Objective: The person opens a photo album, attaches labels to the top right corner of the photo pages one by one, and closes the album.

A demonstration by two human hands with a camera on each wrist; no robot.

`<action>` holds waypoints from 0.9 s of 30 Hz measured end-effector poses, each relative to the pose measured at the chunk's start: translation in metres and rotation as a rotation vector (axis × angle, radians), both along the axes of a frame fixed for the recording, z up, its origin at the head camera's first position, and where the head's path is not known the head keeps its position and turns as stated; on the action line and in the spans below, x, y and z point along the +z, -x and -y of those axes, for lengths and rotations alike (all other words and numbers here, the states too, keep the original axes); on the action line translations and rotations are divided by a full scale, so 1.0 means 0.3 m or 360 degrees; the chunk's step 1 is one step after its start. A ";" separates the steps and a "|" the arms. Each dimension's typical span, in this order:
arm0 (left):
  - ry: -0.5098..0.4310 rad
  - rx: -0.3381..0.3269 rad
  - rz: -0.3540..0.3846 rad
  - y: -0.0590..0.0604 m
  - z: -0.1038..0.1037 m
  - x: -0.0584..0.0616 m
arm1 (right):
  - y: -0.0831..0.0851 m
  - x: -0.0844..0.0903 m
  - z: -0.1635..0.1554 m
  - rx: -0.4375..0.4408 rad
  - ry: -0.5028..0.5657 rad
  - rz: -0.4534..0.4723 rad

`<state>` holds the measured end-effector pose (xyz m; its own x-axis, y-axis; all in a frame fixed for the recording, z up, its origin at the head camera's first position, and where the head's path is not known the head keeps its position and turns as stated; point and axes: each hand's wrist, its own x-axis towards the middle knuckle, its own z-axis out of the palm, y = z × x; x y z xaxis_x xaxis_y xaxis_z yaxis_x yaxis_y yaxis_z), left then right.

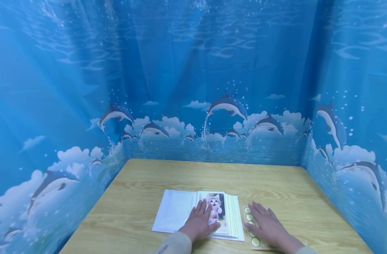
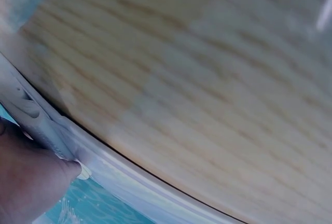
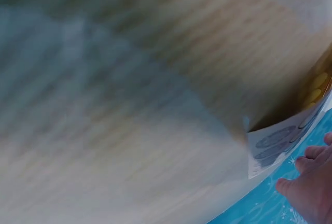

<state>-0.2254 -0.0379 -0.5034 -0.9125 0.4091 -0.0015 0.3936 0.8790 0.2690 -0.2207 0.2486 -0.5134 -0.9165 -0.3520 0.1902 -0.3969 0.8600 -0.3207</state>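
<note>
An open white photo album (image 1: 180, 213) lies near the front edge of the wooden table (image 1: 212, 176). A photo of a kitten (image 1: 215, 208) sits on its right page. My left hand (image 1: 200, 220) rests flat on that page, fingers straight, partly over the photo. My right hand (image 1: 267, 224) lies flat on a strip of round green stickers (image 1: 251, 229) just right of the album. In the left wrist view, the left hand (image 2: 28, 185) shows beside the album's edge (image 2: 57, 136), blurred. The right wrist view is blurred; the right hand's fingers (image 3: 311, 185) and the sticker sheet (image 3: 277, 143) show at the right.
Blue curtains printed with dolphins and clouds (image 1: 212, 116) wall in the table on the left, back and right. Bare wood stretches behind the album to the back curtain.
</note>
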 end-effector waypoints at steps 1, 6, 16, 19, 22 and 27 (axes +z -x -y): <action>0.0003 0.0000 0.0003 0.000 -0.001 0.002 | -0.005 0.000 -0.006 0.0002 -0.0006 0.0010; 0.0028 0.0003 0.0000 -0.001 -0.004 0.003 | -0.038 -0.008 -0.042 0.0007 -0.0020 0.0022; -0.0003 0.0019 0.0008 -0.006 -0.006 0.006 | -0.084 -0.055 -0.148 0.0163 -0.0102 -0.0003; 0.0004 0.0024 0.0009 -0.006 -0.005 0.005 | -0.087 -0.068 -0.169 0.0159 -0.0152 0.0038; 0.0015 0.0029 0.0012 -0.002 -0.004 0.002 | -0.087 -0.074 -0.180 0.0171 -0.0185 -0.0001; 0.0010 0.0024 0.0012 0.001 -0.002 0.000 | -0.082 -0.058 -0.183 0.0212 -0.0144 -0.0150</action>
